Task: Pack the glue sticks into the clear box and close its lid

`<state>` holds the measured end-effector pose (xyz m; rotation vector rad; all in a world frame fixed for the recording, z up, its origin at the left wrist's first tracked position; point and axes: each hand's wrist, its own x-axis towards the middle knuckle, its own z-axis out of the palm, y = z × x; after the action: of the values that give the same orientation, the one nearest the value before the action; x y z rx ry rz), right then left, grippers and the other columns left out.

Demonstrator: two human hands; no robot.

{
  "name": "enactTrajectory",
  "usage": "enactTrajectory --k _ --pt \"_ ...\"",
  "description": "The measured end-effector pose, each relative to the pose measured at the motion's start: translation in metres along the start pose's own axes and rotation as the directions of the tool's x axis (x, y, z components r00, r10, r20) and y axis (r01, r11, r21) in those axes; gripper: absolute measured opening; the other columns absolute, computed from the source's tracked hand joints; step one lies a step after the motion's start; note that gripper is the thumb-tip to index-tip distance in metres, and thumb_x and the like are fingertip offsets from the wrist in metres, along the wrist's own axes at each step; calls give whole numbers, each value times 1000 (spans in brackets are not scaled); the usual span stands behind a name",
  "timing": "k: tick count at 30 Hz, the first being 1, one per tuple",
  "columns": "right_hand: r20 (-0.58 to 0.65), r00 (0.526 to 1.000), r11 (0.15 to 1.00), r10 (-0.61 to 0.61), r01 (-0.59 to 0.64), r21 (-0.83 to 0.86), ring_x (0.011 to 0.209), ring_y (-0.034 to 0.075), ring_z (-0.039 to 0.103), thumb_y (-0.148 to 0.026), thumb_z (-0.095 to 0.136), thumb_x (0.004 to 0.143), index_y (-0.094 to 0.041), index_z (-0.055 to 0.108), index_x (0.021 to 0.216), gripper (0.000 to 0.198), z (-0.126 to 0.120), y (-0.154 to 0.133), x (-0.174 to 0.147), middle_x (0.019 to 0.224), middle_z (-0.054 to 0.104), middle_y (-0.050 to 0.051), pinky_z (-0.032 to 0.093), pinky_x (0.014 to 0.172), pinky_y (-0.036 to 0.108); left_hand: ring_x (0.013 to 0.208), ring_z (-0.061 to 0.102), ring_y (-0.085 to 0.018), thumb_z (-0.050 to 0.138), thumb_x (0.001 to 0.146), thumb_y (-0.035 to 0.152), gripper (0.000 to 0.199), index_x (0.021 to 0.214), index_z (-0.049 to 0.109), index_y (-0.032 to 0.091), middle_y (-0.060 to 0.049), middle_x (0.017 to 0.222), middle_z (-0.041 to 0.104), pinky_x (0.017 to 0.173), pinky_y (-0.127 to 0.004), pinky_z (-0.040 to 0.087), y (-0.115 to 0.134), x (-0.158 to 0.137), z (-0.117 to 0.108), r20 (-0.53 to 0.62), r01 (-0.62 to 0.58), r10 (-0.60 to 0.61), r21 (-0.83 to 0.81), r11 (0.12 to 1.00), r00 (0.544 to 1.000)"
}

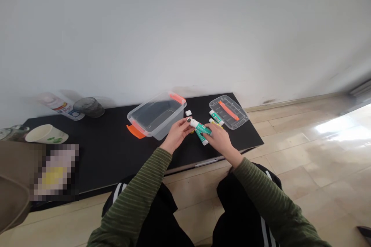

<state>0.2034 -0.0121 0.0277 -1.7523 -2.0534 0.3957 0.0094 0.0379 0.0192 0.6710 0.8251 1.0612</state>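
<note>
Nearest: green striped sleeves (133, 193). White-and-teal cylindrical tube (199, 126): pinched by left hand (177, 134) and right hand (222, 139) over black table (101, 154), long axis slanted, white end pointed left and away. Clear plastic box (164, 131), orange-latched: placed left, uncovered.

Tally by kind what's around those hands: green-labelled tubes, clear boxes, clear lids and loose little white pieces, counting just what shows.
Green-labelled tubes: 3 (one held, two lying on the tabletop: and)
Clear box: 1
Clear lid: 1
Loose white piece: 1
Total: 6
</note>
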Motion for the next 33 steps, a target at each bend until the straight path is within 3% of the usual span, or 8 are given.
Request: enactTrajectory --k 6,14,20,23,26,28,29,33 --pt "-58 997 999 -41 42 19 107 21 62 -37 59 93 -29 62 127 35 -1 -4 -3 114 67 5 47 79 26 86 68 -13 83 73 24 34 104 74 13 -6 96 73 86 -29 56 -1 -1 -1 -2 -14 14 24 1000 1000" --pt "-49 997 993 -56 61 106 104 20 65 -34 57 93 -27 63 130 38 0 -4 -5 115 70 5 48 85 27 86 68 -14 84 71 28 36 103 76 14 -7 97 74 85 -29 55 -2 -3 -1 20 -22 20 62 998 1000" --pt "23 998 953 -52 43 301 84 18 65 -30 59 90 -24 69 122 35 -3 -3 -5 100 73 3 47 76 27 90 68 -15 85 70 29 38 104 76 14 -8 101 74 89 -31 54 1 -6 -2 44 -17 12 99 995 999" --pt "116 993 869 -16 -43 493 71 16 62 -37 62 88 -22 73 114 32 -1 -1 -4 86 72 1 46 68 27 93 69 -17 86 70 30 39 104 76 14 -9 103 74 94 -33 54 2 -6 -3 77 10 -19 123 992 997" --pt "284 958 633 30 -238 736 66 16 64 -51 65 84 -16 73 112 45 4 2 -4 82 72 4 47 62 27 92 69 -17 86 71 31 40 105 76 13 -10 105 75 95 -34 53 2 -5 -4 110 42 -57 142 989 992" --pt "383 922 473 54 -361 804 63 16 65 -57 67 81 -14 73 110 53 7 4 -3 83 73 8 45 55 26 92 69 -17 85 72 31 39 106 76 14 -10 106 74 95 -35 54 0 -4 -4 127 52 -70 139 989 989" --pt "415 908 433 64 -400 808 62 16 65 -59 69 79 -13 72 108 54 7 4 -2 83 73 9 42 51 25 91 69 -17 84 72 31 39 106 76 14 -10 106 74 95 -35 54 -1 -4 -4 131 55 -73 133 990 989" --pt "463 884 467 72 -440 767 64 17 68 -55 72 79 -16 70 99 44 4 5 2 82 74 9 36 46 21 91 70 -17 85 72 32 40 106 76 13 -11 106 75 95 -35 53 -5 -2 0 117 44 -57 117 992 992"
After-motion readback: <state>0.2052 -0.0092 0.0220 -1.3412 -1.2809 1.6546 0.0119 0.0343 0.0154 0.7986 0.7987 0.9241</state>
